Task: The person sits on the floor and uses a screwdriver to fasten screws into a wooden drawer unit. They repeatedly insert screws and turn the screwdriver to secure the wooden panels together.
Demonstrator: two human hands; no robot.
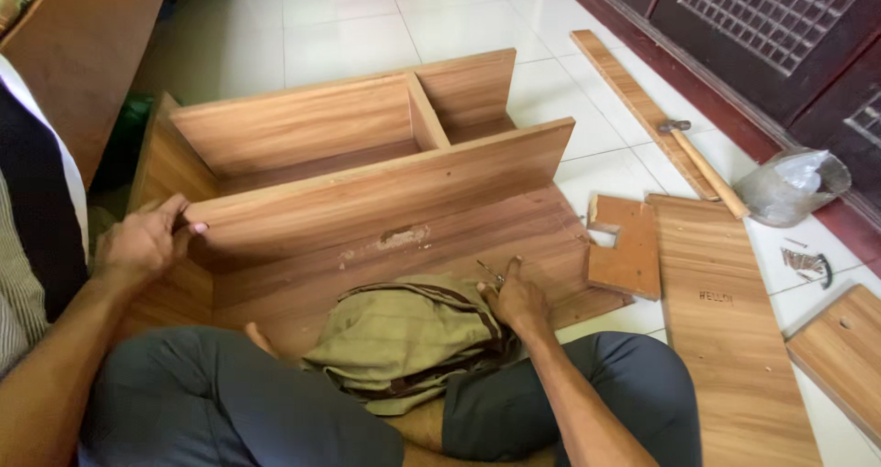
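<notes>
A partly built wooden cabinet (367, 183) lies on its back on the tiled floor in front of my crossed legs. My left hand (147, 239) grips the left end of its middle shelf board (385, 187), fingers curled over the edge. My right hand (514, 297) rests on the cabinet's lower panel and pinches some small thin metal pieces, likely nails or screws (491, 272). A folded olive cloth bag (404, 339) lies on my lap, just left of the right hand.
A hammer (702, 164) lies across a long wooden strip (633, 100) at the right. Nearby are a notched small board (629, 247), a large flat panel (725, 329), a clear plastic bag (789, 187), loose hardware (806, 263) and another board (844, 348). Dark doors line the right wall.
</notes>
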